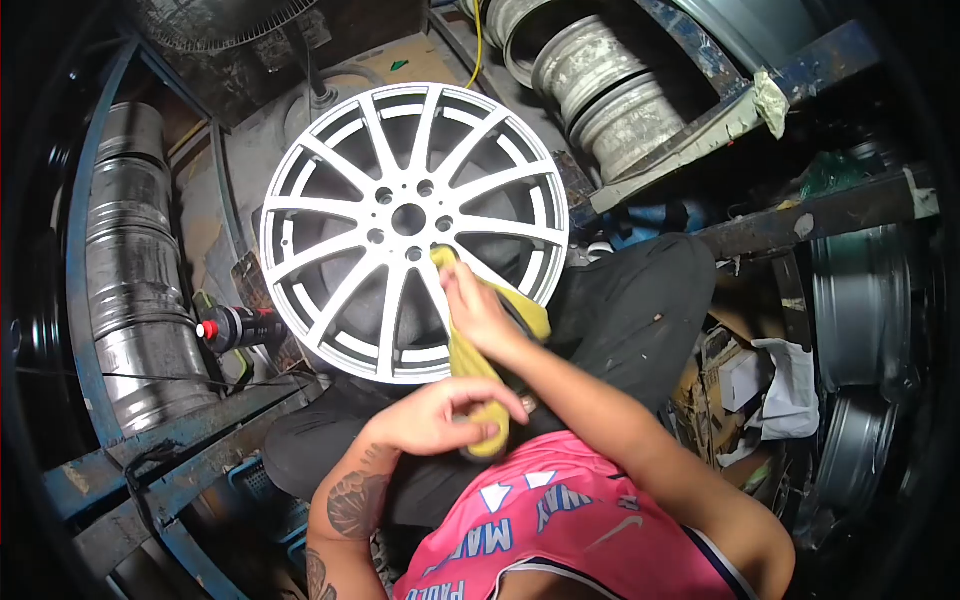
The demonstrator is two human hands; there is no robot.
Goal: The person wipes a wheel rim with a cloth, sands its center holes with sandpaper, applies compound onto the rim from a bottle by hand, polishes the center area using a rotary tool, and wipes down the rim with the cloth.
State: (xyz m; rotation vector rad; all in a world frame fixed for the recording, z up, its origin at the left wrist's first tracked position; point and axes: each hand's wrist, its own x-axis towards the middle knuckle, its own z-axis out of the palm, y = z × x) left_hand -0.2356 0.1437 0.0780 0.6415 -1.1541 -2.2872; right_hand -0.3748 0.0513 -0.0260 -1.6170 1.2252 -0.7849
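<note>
A white multi-spoke car wheel rim (345, 300) lies face up in front of my legs, its centre hole and bolt holes showing. My right hand (476, 312) is on the rim's lower right spokes, closed on a yellow cloth (466, 368). One end of the cloth pokes out past the fingertips beside the bolt holes. Nearer my body, my left hand (445, 415) is curled around the cloth's lower end, just below the rim's edge. Part of the cloth between the hands is hidden by my right hand and wrist.
A dark bottle with a red cap (240, 328) lies left of the rim. Stacked metal rims (135, 270) stand in a blue frame (75, 250) at left. More worn rims (590, 85) sit upper right, and others (855, 310) far right. A fan (225, 25) is at the top.
</note>
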